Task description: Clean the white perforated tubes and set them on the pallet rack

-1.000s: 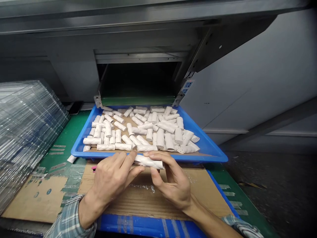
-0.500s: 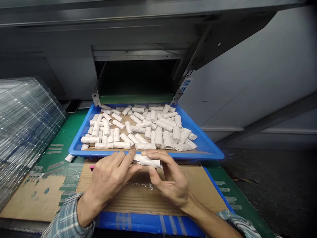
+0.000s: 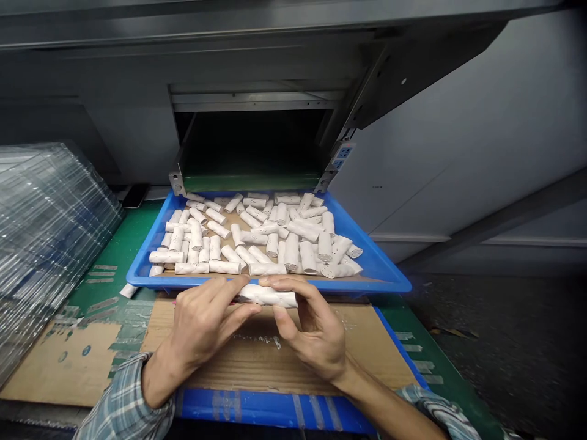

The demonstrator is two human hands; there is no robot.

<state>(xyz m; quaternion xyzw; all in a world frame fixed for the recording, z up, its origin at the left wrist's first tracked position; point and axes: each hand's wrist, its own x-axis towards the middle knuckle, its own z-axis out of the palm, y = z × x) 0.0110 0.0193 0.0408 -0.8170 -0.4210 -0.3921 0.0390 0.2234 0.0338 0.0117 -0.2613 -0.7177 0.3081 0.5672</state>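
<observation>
Between my two hands, just in front of the tray, lies a white paper-wrapped roll (image 3: 268,296), held roughly level. My left hand (image 3: 207,315) grips its left end with thumb and fingers, hiding that end. My right hand (image 3: 316,324) pinches the right part between thumb below and fingers above. Beyond them a blue tray (image 3: 385,269) carries many similar white rolls (image 3: 291,252), lying and leaning in a loose layer. A bit of something pink peeks out beside my left hand, mostly covered.
Under my hands is a cardboard sheet (image 3: 367,348) with a blue edge. A green conveyor belt (image 3: 252,182) ends above the tray. Clear plastic trays (image 3: 50,226) are stacked at left, near a dark phone (image 3: 135,196). One loose roll (image 3: 129,290) rests outside the tray's left corner.
My left fingers have closed further over the roll's left end, where the index finger was raised. The roll shows turned slightly; my right hand has barely moved.
</observation>
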